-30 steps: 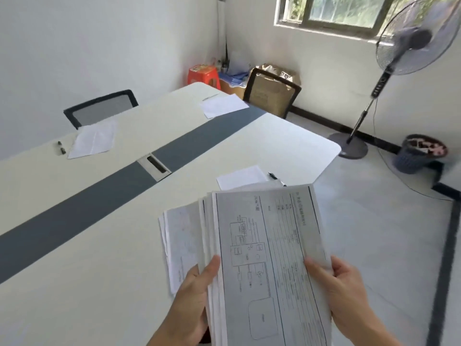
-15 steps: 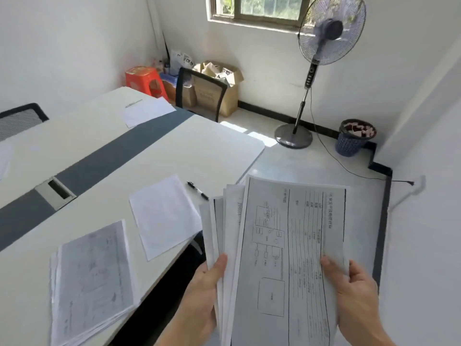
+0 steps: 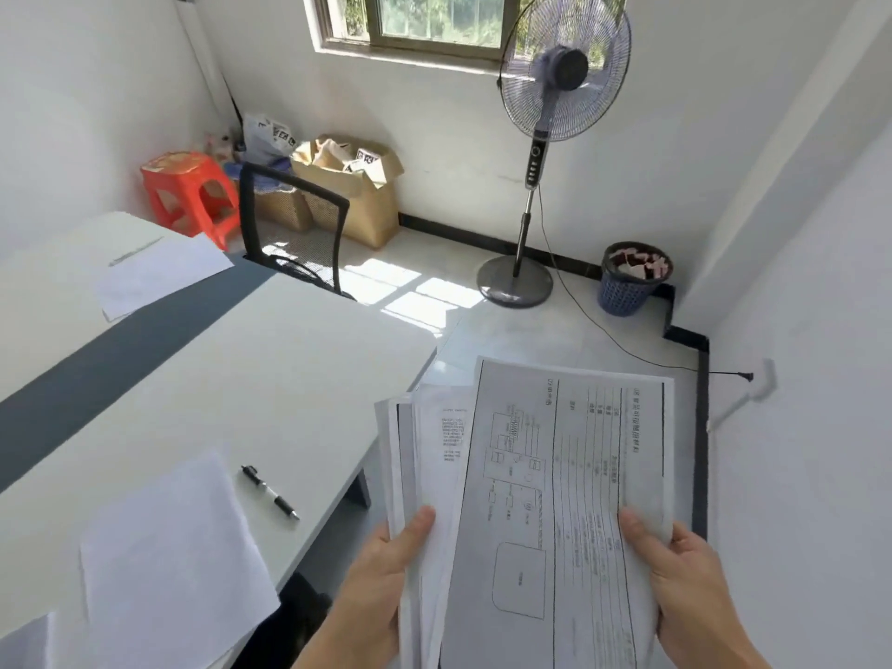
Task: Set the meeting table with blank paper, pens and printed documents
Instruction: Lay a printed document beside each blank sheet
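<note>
1. The left hand [image 3: 381, 567] grips the left edge of a fanned stack of printed documents [image 3: 555, 499], thumb pressed on top.
2. The right hand [image 3: 680, 577] clamps the stack's right edge, thumb over the top sheet, which shows a wiring diagram and tables.
3. The stack is held in the air off the meeting table [image 3: 270, 359], past its near corner and above the floor.
4. On the table, a blank sheet of paper [image 3: 174, 557] lies near the edge, with a black pen [image 3: 270, 491] just beside it to the right.
5. Further along, another blank sheet [image 3: 159, 275] lies at the far end, near a mesh office chair [image 3: 294, 224].
6. A standing fan [image 3: 555, 113], a blue wastebasket [image 3: 632, 277], an orange stool [image 3: 190, 190] and cardboard boxes [image 3: 352, 185] line the wall.
</note>
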The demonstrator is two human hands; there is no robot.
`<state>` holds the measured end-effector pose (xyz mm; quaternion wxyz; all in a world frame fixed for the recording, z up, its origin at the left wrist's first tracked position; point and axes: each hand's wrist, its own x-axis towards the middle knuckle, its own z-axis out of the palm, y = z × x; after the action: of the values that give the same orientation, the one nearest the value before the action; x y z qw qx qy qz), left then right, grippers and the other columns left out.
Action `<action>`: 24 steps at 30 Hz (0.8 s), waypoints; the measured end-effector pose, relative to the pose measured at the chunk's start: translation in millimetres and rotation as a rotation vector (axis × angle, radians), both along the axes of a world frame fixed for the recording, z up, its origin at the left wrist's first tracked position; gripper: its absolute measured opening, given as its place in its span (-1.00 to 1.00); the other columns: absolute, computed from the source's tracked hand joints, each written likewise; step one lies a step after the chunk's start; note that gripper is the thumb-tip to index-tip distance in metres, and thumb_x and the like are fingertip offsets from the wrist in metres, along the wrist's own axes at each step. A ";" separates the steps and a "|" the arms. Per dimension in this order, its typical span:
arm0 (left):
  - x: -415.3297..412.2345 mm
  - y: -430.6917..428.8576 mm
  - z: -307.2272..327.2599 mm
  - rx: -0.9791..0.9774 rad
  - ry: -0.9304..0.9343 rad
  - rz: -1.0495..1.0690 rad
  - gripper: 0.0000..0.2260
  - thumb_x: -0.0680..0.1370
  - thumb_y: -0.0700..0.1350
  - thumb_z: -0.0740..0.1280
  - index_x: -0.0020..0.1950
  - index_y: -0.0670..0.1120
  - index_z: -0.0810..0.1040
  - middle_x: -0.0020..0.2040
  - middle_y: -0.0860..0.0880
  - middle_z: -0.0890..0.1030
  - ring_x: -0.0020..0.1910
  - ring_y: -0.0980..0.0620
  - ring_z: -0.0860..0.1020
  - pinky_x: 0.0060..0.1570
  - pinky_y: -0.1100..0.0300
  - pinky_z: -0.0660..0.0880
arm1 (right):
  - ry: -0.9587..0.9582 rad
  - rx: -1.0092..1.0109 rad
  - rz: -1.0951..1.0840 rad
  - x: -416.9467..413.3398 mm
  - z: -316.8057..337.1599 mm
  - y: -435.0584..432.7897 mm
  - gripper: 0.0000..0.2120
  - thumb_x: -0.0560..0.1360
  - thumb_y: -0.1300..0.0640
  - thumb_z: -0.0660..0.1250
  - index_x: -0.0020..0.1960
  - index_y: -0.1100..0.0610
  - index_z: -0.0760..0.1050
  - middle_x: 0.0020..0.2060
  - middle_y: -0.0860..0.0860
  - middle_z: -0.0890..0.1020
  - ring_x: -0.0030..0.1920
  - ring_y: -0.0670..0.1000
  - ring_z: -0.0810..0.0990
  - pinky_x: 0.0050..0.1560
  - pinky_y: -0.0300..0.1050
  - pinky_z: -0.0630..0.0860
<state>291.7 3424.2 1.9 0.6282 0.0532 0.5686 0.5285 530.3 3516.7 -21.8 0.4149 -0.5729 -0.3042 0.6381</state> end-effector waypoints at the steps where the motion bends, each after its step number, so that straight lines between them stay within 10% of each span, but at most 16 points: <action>1: -0.9 23.3 0.7 -0.001 -0.012 -0.008 -0.46 0.36 0.02 0.44 0.22 -0.27 0.54 0.07 -0.30 0.66 0.02 -0.31 0.65 0.09 -0.18 0.55 | 0.001 0.003 -0.012 0.7 3.3 20.9 -0.87 0.52 0.26 0.34 0.02 0.28 0.59 -0.21 0.17 0.74 -0.27 0.13 0.74 -0.31 0.00 0.68; 5: -7.5 106.6 16.7 -0.010 -0.065 -0.012 -0.24 0.23 0.18 0.58 0.28 -0.22 0.52 0.15 -0.30 0.63 0.11 -0.32 0.61 0.20 -0.25 0.48 | 0.016 0.059 -0.057 -4.3 28.1 98.4 -0.90 0.52 0.26 0.33 -0.04 0.26 0.60 -0.26 0.14 0.74 -0.32 0.07 0.73 -0.40 -0.12 0.65; 16: 13.5 303.5 17.2 0.015 -0.016 -0.048 -0.62 0.44 0.05 0.38 0.06 -0.21 0.69 0.05 -0.30 0.67 0.02 -0.30 0.64 0.07 -0.15 0.57 | 0.092 -0.030 -0.082 18.0 2.2 296.7 -0.91 0.53 0.26 0.32 0.00 0.23 0.58 -0.32 0.07 0.74 -0.35 0.04 0.73 -0.43 -0.16 0.63; 24: 20.8 426.1 22.7 0.089 0.112 0.157 -0.65 0.55 -0.01 0.28 0.14 -0.25 0.63 0.05 -0.29 0.67 0.00 -0.27 0.66 -0.08 -0.04 0.64 | 0.104 -0.143 0.290 11.8 11.6 472.7 -0.78 0.54 0.22 0.30 0.12 0.33 0.54 -0.07 0.29 0.71 -0.14 0.29 0.71 -0.11 0.22 0.66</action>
<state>312.5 3850.3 24.6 0.5491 0.0662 0.5812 0.5970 542.1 3989.4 -10.2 0.2919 -0.5173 -0.3158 0.7399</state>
